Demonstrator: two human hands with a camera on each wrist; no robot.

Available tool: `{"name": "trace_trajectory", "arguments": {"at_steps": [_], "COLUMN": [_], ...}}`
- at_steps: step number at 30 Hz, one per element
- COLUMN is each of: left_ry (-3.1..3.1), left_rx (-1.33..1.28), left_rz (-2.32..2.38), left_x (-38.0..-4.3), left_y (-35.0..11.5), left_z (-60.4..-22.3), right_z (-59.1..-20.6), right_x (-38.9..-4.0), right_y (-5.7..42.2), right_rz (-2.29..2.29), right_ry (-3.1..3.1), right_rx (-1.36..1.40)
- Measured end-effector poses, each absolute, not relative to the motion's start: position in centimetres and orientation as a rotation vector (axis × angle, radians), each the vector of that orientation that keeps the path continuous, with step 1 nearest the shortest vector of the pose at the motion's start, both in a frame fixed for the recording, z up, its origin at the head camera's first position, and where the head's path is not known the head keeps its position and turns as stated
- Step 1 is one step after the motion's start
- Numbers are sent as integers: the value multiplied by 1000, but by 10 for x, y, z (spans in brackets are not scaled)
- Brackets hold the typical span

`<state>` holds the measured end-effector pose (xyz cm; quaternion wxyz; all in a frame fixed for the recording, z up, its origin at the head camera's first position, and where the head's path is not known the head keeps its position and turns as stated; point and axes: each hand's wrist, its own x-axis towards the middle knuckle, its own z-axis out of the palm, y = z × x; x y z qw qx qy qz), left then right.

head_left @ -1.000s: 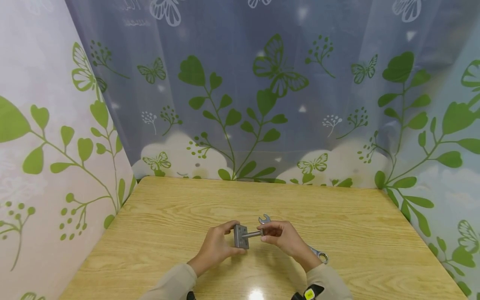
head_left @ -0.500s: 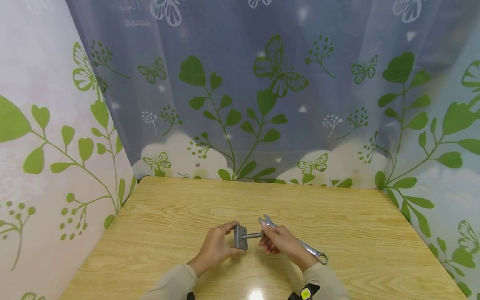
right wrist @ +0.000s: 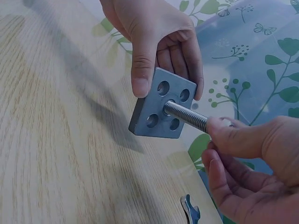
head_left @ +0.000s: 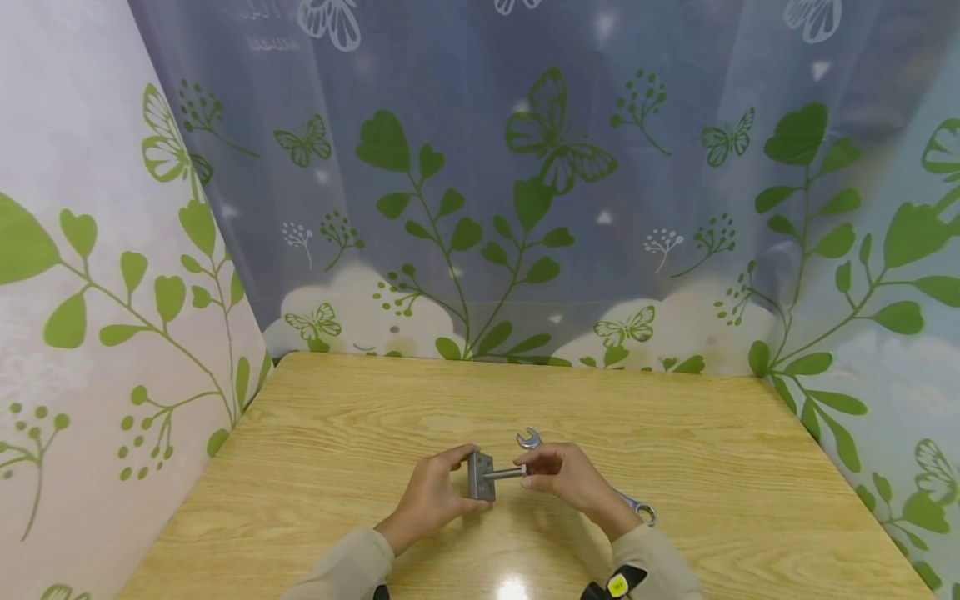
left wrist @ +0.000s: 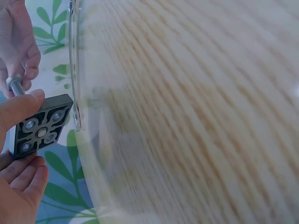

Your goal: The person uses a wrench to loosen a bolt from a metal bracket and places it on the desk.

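My left hand (head_left: 431, 493) holds a square grey metal plate (head_left: 477, 477) by its edges, thumb on one edge and fingers on the opposite one. A threaded bolt (right wrist: 187, 115) stands out of the plate's middle, among several round holes. In the left wrist view the back of the plate (left wrist: 54, 122) shows ribs and a round bolt end at its centre. With thumb and fingers my right hand (head_left: 572, 479) pinches the bolt's outer end, largely covering it in the right wrist view. Both hands are above the table.
A combination wrench (head_left: 640, 509) lies on the wooden table (head_left: 360, 417) beneath my right hand, which hides its middle. Its open end points to the back. A curtain printed with leaves and butterflies (head_left: 480, 250) stands behind the table.
My right hand rolled over at the bolt's end, uncovering the wrench's handle, then rolled back to nearly its earlier pose. The left hand and plate have stayed almost still.
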<state>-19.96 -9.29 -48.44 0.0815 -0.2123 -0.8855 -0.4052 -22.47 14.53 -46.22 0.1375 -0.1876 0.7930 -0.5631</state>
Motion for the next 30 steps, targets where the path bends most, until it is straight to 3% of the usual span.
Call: {"name": "trace_trajectory", "arguments": {"at_steps": [12,30], "left_ry": [-2645,-2634], "left_rx": [-642,-630], "left_rz": [-1239,-1214], "left_x": [-200,-201], "left_y": [-94,-92], "left_z": [-482,-485], "right_z": [-458,-462], "right_x": [-223,-216], "right_y": [144,138], "right_rz": [-1606,-1562], "right_ry": [2281,2220], "right_rx": [-536,-317]}}
